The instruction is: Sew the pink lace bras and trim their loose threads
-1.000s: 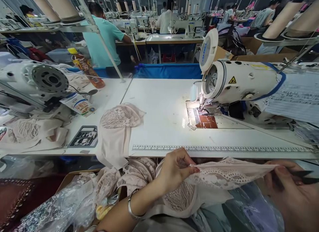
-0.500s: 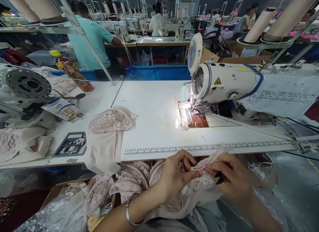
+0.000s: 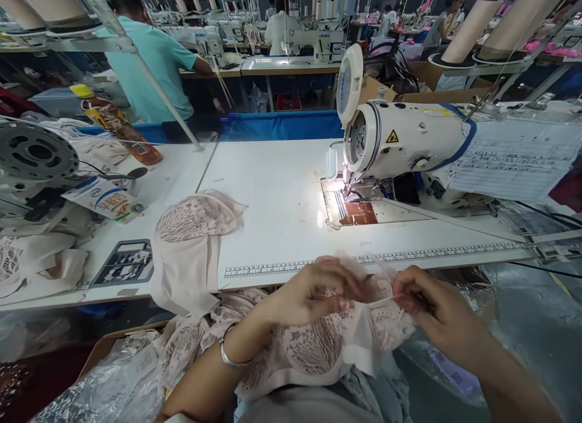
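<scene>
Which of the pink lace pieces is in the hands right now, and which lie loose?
The lace piece at the table's front edge, pinched between the left hand and right hand. The lace piece on the table and the pile in the box lie untouched.

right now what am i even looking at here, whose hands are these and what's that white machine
The view comes from a camera worn on a person's head, looking down at their own hands. The left hand and right hand both pinch a pale pink lace garment at the table's near edge. The white machine is an industrial sewing machine with its lamp lit, standing on a white table that has a ruler strip along the front. Another lace piece hangs over the table edge to the left. Other people work at similar machines behind.
</scene>
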The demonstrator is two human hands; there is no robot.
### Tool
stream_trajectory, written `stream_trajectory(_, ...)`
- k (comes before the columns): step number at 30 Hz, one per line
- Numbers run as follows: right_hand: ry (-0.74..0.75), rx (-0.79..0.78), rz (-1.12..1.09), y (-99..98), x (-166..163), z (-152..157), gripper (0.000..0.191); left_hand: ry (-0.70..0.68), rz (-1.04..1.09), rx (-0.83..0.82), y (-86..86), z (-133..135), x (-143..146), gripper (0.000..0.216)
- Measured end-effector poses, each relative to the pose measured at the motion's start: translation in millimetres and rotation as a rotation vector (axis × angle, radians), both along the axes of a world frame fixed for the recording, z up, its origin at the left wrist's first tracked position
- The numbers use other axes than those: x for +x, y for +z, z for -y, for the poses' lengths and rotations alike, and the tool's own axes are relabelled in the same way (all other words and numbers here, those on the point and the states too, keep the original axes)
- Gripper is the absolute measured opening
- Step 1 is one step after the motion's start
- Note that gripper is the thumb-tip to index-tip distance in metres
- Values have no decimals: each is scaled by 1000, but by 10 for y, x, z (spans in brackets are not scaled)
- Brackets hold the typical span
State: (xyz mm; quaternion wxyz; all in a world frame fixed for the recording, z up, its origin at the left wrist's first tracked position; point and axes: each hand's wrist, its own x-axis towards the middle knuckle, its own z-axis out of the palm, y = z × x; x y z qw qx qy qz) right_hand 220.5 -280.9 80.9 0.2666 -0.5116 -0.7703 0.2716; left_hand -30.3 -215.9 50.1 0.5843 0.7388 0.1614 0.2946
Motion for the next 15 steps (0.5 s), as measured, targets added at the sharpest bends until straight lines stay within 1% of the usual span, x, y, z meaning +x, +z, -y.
stream_trajectory(2, 58, -192, -3, 10, 38, -43, 25, -72, 29, -202, -57, -24, 4, 41)
stream_trajectory(3, 93, -240, -24, 8, 46, -70, 32, -97, 20, -280, -88, -28, 12, 44)
stream_trajectory(5, 147, -265, -110, -7, 51, -123, 44, -120, -16, -350, -139, -30, 30, 47)
stream_trajectory(8, 198, -311, -229, -47, 52, -173, 52, -146, -57, -331, -173, -34, 52, 49)
stream_trajectory(11, 216, -375, -265, -102, 68, -188, 56, -163, -41, -301, -185, -42, 64, 47)
stream_trajectory(15, 209, -402, -289, -157, 92, -188, 61, -162, 0, -287, -206, -48, 62, 44)
